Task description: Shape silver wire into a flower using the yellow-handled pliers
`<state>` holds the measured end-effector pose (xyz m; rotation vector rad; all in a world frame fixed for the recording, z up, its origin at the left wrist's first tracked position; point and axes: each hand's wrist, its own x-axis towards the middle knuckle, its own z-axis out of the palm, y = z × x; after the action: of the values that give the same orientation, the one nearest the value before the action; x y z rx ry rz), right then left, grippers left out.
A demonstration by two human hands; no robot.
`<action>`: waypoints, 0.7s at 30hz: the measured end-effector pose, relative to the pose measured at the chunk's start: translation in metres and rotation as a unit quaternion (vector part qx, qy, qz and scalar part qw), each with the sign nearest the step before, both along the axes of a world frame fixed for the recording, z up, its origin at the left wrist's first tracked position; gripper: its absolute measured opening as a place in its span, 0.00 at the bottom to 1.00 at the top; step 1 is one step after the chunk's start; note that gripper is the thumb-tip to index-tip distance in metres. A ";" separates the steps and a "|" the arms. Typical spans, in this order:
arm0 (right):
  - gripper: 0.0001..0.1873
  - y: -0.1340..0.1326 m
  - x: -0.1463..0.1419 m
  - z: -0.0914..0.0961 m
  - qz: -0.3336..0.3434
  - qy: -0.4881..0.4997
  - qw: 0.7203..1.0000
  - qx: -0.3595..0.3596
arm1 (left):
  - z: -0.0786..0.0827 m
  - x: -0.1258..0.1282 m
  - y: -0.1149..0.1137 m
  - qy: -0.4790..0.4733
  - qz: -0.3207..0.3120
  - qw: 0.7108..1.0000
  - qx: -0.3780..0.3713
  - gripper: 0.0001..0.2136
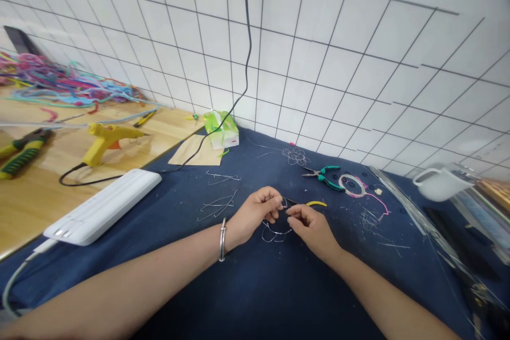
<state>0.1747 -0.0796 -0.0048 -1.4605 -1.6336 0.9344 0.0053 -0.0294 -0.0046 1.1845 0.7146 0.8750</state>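
My left hand [261,210], with a silver bracelet [222,240] at the wrist, pinches a thin silver wire [284,203] between thumb and fingertips. Something small and reddish shows on the wire there, too tiny to name. Close on the right, my right hand [313,227] has thumb and fingers drawn together around what looks like the same wire. Below both hands hangs a loose wire loop [274,237]. Just behind the fingers lies a tool with a yellow handle [316,203], partly hidden by my hands.
Cut wires [218,206] lie left of my hands. Green-handled pliers [329,174], a wire coil [295,156] and a ring-shaped spool [352,185] lie beyond, rightward. A white power bank [104,206], a yellow glue gun [107,141] and a tissue pack [222,128] are leftward; a white mug [443,183] stands right.
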 end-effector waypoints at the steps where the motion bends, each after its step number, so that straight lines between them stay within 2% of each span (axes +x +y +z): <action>1: 0.10 0.000 0.000 0.000 -0.001 0.006 1.000 -0.005 | 0.000 0.000 0.001 -0.009 0.012 1.000 -0.006 0.09; 9: 0.12 0.002 0.003 0.001 0.003 0.069 0.997 -0.033 | -0.007 -0.001 0.006 -0.047 0.072 0.995 -0.048 0.10; 14: 0.11 0.000 0.002 0.003 0.020 0.046 0.998 -0.026 | -0.010 -0.001 0.008 -0.050 0.080 0.994 -0.052 0.10; 21: 0.08 0.000 0.001 0.006 0.023 -0.011 1.000 -0.012 | -0.005 0.000 0.006 -0.056 0.079 0.993 -0.060 0.10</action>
<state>0.1755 -0.0794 0.0010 -1.4601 -1.6836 0.9692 0.0054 -0.0235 -0.0097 0.9732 0.7663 1.0076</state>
